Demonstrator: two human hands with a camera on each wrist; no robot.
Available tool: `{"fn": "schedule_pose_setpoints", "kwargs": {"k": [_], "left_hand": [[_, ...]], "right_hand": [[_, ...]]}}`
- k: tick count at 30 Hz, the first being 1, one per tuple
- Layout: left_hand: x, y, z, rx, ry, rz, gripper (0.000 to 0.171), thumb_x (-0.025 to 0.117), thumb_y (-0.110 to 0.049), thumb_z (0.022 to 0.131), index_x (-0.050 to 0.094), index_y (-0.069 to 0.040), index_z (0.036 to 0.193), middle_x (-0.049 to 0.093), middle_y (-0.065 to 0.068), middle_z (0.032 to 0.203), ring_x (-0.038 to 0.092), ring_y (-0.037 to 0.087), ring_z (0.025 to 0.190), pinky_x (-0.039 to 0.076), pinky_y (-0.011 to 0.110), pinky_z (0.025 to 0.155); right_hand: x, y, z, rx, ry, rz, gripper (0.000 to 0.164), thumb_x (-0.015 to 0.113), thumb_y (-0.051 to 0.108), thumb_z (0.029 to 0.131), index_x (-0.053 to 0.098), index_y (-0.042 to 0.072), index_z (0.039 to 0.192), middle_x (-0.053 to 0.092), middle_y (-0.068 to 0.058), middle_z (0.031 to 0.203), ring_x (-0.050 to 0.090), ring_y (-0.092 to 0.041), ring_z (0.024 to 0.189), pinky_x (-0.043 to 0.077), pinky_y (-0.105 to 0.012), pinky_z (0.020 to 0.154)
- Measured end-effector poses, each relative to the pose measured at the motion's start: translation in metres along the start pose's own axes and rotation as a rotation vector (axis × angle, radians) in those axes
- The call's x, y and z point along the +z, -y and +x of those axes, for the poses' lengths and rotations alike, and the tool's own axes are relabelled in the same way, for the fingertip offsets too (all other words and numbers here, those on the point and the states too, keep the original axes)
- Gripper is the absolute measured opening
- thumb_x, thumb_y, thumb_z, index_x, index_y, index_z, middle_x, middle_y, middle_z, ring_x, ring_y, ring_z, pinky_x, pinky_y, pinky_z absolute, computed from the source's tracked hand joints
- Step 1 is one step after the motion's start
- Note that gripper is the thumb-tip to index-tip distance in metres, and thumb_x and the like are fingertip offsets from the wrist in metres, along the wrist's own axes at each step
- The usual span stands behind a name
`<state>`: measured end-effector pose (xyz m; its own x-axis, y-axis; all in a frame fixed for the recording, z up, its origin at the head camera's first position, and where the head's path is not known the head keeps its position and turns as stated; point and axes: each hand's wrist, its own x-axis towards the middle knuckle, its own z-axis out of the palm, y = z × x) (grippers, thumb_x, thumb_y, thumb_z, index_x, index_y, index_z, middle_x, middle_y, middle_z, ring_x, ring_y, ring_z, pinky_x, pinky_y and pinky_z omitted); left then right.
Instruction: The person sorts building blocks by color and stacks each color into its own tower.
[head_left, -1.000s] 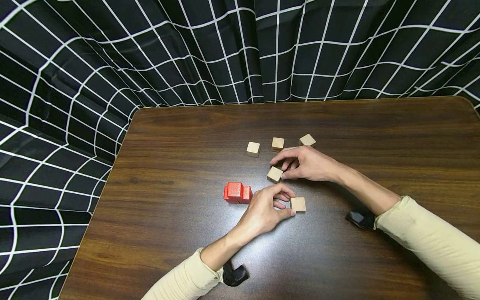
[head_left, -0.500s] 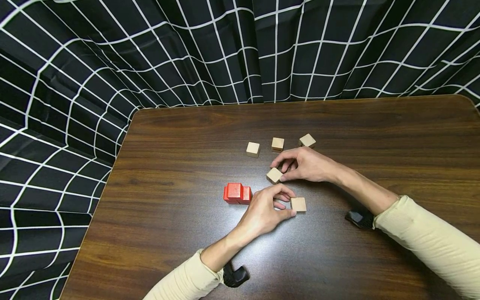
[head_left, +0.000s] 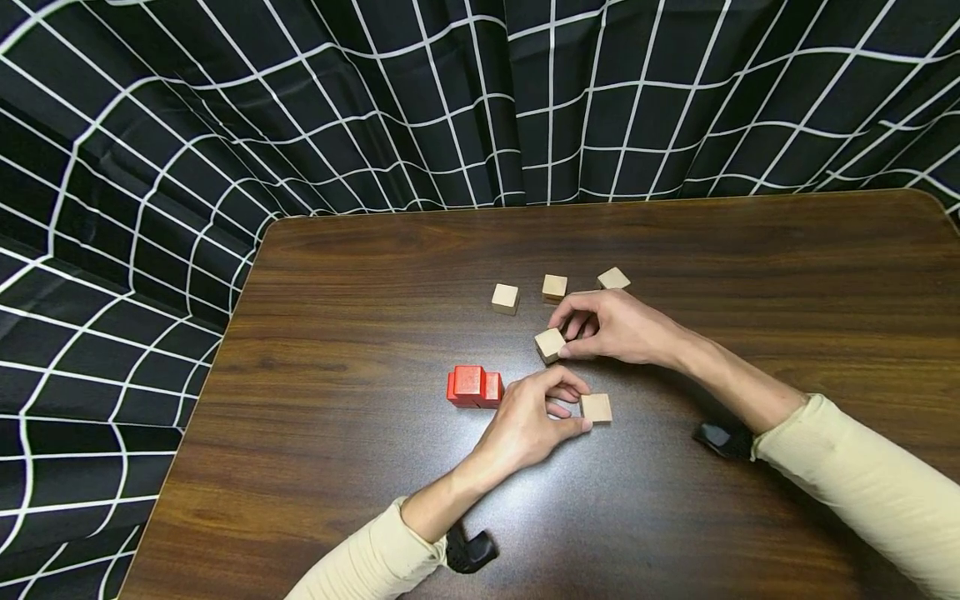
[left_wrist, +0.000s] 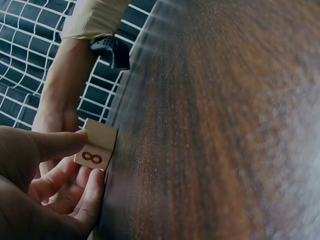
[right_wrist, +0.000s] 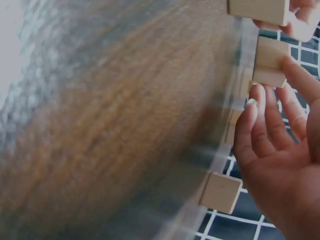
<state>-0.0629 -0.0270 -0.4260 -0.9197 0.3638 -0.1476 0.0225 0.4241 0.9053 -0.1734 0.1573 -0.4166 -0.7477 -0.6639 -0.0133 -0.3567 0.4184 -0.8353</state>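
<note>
My left hand (head_left: 525, 421) pinches a pale wooden cube (head_left: 596, 408) between thumb and fingers near the middle of the table. In the left wrist view, the side of this cube facing the palm bears a brown "8" (left_wrist: 92, 157). Farther from me, my right hand (head_left: 618, 329) pinches another plain wooden cube (head_left: 550, 343). The right wrist view shows its thumb on one side of that cube (right_wrist: 270, 61) and fingertips at the opposite side. A tight cluster of red blocks (head_left: 470, 381) stands just left of my left hand, the middle one rising above its neighbours.
Behind my right hand, three loose wooden cubes stand in a rough row: a left one (head_left: 506, 298), a middle one (head_left: 555, 287) and a right one (head_left: 613, 278), partly covered by the hand. A black gridded curtain (head_left: 450, 100) hangs beyond the brown table (head_left: 337, 467).
The right hand's cube has turned slightly and shifted a little away from me, and that hand's index finger has moved right. The left hand and its cube stay in place.
</note>
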Motion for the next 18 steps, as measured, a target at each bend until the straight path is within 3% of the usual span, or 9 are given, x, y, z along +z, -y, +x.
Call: {"fn": "schedule_pose_setpoints", "kwargs": {"k": [6, 18], "left_hand": [[0.000, 0.000, 0.000, 0.001, -0.004, 0.013, 0.031, 0.084, -0.009, 0.078, 0.068, -0.017, 0.104, 0.069, -0.006, 0.099, 0.068, 0.003, 0.085, 0.054, 0.015, 0.076], [0.002, 0.000, 0.000, 0.007, -0.010, 0.010, 0.032, 0.084, -0.009, 0.078, 0.069, -0.017, 0.105, 0.071, -0.004, 0.097, 0.067, 0.001, 0.080, 0.055, 0.015, 0.074]], "right_hand": [[-0.005, 0.004, -0.008, -0.011, -0.060, 0.010, 0.026, 0.083, 0.012, 0.081, 0.071, 0.013, 0.104, 0.067, -0.002, 0.089, 0.064, -0.015, 0.081, 0.056, -0.024, 0.070], [-0.010, 0.010, -0.028, -0.018, -0.156, 0.027, 0.029, 0.085, 0.008, 0.078, 0.070, 0.012, 0.101, 0.069, 0.001, 0.088, 0.064, -0.013, 0.075, 0.053, -0.020, 0.065]]}}
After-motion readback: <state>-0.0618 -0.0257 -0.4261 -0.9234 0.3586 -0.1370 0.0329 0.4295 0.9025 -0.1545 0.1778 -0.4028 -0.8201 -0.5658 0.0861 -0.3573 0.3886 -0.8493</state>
